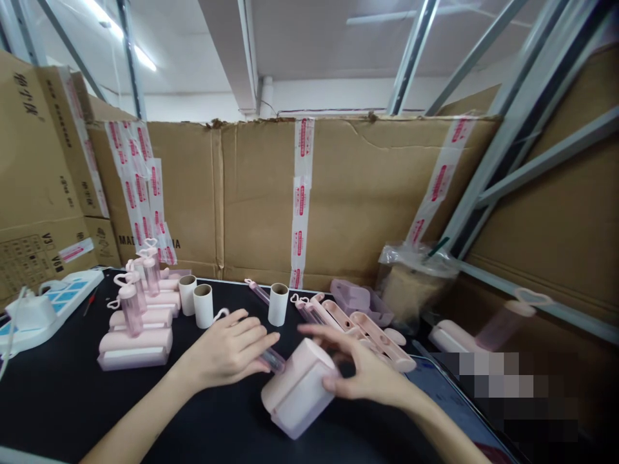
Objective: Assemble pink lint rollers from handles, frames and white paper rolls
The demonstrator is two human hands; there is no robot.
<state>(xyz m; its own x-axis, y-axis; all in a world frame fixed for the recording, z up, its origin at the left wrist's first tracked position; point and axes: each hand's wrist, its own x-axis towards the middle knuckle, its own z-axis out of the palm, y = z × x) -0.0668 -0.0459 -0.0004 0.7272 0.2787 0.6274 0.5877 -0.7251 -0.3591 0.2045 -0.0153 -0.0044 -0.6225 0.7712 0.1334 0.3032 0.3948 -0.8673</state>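
A pink lint roller [300, 388] with a white sheet roll inside its cover is tilted above the black tabletop. My left hand [235, 351] is closed round its translucent handle [273, 361], with the fingers hiding most of the handle. On the other side, my right hand [365, 368] grips the end of the roller body between thumb and fingers. Just beyond my hands stands a small white cardboard tube [278, 305]. Loose pink plastic shells [382, 345] and slim handles [309, 310] lie beyond my right hand.
Several similar lint rollers [135, 351] line the left side, near two white tubes [204, 307]. A power strip [68, 299] lies far left. Right are purple plastic pieces [351, 296], a bagged cup [416, 290], a screen device [445, 396] and another roller [454, 336]. Cardboard [256, 200] walls the back.
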